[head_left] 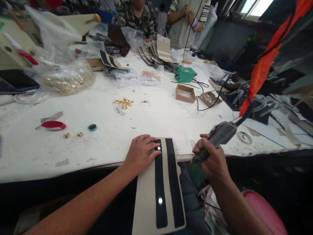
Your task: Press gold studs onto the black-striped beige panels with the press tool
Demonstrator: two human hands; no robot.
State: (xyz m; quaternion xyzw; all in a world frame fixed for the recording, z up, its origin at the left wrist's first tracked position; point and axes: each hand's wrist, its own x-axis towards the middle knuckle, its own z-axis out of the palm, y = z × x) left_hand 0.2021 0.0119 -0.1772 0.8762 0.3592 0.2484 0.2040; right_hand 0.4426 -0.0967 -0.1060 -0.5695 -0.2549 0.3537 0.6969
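Note:
A beige panel (146,202) with two black strips lies partly on the table edge and partly over my lap. Two shiny round studs show on its left strip, one near the top and one near the bottom. My left hand (141,151) lies flat on the panel's upper left, fingers outstretched by the top stud. To the right of the panel, my right hand (211,156) wraps round a dark grey electric screwdriver (223,132). Its tip points down and left, apart from the panel, and its cord runs up along an orange strip.
On the white table (156,114) are a pile of gold fittings (124,103), a red-handled tool (53,125), a small blue-rimmed lid (92,127), cardboard boxes (186,94) and a green box (185,74). A bag of gold pieces (68,78) sits left. Two people are across the table.

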